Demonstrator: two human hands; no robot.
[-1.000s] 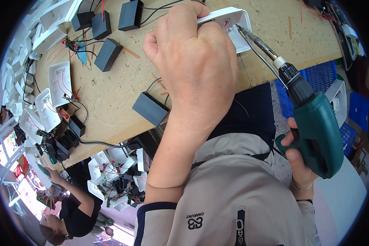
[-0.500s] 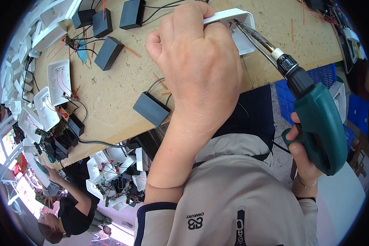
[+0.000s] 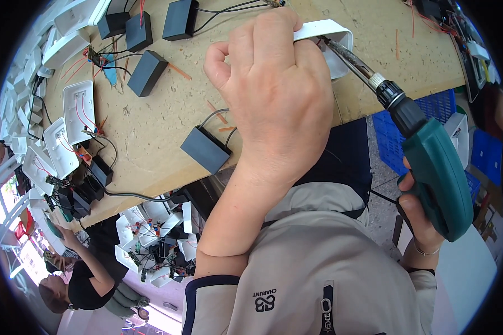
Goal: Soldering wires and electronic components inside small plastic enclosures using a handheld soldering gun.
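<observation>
A left hand (image 3: 282,92) grips a white casing (image 3: 325,28), upper center, which a green soldering gun (image 3: 437,170) clasped in the right hand (image 3: 422,224) could scorch by slipping.

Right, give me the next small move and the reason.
Probably the left hand should tilt the white case slightly toward the wearer's eyes: the tip of the green soldering gun, held in the right hand, reaches inside it, but its end is hard to make out beside the left hand, so what it touches can't be confirmed.
</observation>
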